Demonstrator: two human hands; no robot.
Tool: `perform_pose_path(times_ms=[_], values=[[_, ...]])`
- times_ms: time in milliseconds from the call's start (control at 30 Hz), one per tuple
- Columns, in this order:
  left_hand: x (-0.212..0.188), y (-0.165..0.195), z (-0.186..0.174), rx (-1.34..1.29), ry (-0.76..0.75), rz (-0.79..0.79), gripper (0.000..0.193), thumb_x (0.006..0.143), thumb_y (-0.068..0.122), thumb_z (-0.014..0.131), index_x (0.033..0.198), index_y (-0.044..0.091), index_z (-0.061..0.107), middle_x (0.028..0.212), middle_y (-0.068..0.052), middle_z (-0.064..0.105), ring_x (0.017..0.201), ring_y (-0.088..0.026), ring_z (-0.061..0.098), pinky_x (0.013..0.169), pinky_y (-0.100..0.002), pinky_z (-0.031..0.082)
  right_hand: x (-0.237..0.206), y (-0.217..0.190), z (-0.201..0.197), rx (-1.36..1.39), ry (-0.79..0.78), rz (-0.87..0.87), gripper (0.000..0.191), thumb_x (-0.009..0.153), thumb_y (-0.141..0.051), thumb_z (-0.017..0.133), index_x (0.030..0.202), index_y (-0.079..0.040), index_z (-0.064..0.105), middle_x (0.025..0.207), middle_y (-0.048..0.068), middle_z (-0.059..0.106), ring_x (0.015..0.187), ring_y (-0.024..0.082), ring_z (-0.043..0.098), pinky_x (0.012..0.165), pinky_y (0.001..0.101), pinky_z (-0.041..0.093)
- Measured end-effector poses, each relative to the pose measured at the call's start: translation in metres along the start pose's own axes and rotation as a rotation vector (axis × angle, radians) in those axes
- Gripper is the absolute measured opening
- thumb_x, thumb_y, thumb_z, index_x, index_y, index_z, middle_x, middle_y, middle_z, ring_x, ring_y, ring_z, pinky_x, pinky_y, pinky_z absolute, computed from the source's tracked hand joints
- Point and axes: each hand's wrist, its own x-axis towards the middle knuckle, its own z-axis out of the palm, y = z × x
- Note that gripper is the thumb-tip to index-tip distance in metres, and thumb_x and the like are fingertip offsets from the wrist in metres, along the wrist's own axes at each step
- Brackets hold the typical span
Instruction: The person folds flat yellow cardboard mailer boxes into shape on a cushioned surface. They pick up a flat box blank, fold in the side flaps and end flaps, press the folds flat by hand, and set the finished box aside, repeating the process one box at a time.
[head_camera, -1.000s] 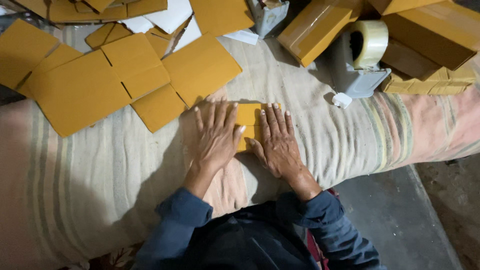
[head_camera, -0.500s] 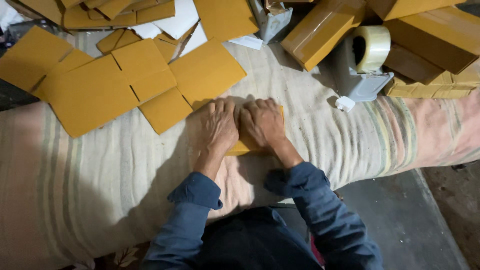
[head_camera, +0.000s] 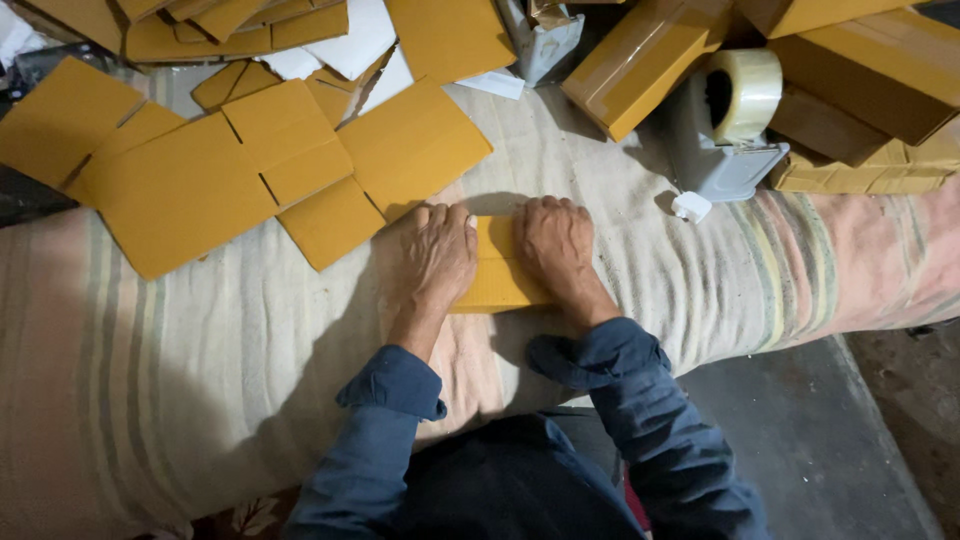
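A small yellow cardboard box (head_camera: 497, 272) lies flat on the striped cloth (head_camera: 200, 400) that covers the work surface. My left hand (head_camera: 433, 255) presses down on its left part, fingers curled over the far edge. On the box's right part rests my right hand (head_camera: 556, 245), knuckles bent, gripping the far edge too. Both sleeves are dark blue. Most of the box is hidden under the hands.
Flat yellow cardboard blanks (head_camera: 270, 170) lie spread at the left and back. A grey tape dispenser (head_camera: 728, 120) with a clear roll stands at the right. Taped cardboard boxes (head_camera: 860, 70) are stacked at the back right. A dark floor (head_camera: 830, 440) shows at the lower right.
My hands went from flat and spread on the small box to curled, close together, then slightly apart again, gripping its far edge. The view shifted a little.
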Motion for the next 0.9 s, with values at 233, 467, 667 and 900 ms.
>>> perform_pose_path(times_ms=[233,467,667,900], values=[[-0.003,-0.009,0.011,-0.007,0.029,-0.007,0.02,0.1,0.022,0.052,0.109,0.005,0.06,0.119,-0.017,0.061,0.119,-0.036,0.052,0.1,-0.053,0.042,0.009,-0.026,0.022,-0.145,0.064,-0.176,0.022,0.092,-0.026,0.058,0.088,-0.006,0.068,0.083,0.015,0.072,0.079,0.032,0.069,0.076,0.0454,0.052],[-0.002,-0.02,0.013,0.013,0.091,-0.034,0.028,0.089,0.013,0.054,0.113,0.001,0.058,0.12,-0.022,0.06,0.115,-0.041,0.055,0.097,-0.05,0.047,0.03,-0.05,0.031,0.019,-0.181,-0.233,0.027,0.097,-0.03,0.057,0.083,-0.01,0.07,0.084,0.016,0.073,0.075,0.036,0.071,0.069,0.0483,0.055],[-0.004,-0.008,-0.004,-0.028,0.025,-0.064,0.025,0.102,0.025,0.052,0.111,0.003,0.06,0.117,-0.022,0.061,0.113,-0.041,0.057,0.094,-0.052,0.048,0.01,-0.009,0.006,-0.088,-0.005,-0.114,0.031,0.1,-0.028,0.055,0.081,-0.009,0.069,0.082,0.016,0.072,0.076,0.035,0.07,0.073,0.0481,0.053],[0.002,-0.005,0.01,0.092,0.061,0.138,0.03,0.095,0.021,0.054,0.117,0.003,0.062,0.118,-0.017,0.064,0.115,-0.036,0.055,0.101,-0.06,0.038,-0.004,-0.007,0.01,-0.302,0.051,-0.121,0.019,0.091,-0.02,0.056,0.089,-0.006,0.068,0.089,0.015,0.073,0.085,0.032,0.069,0.075,0.0455,0.05]])
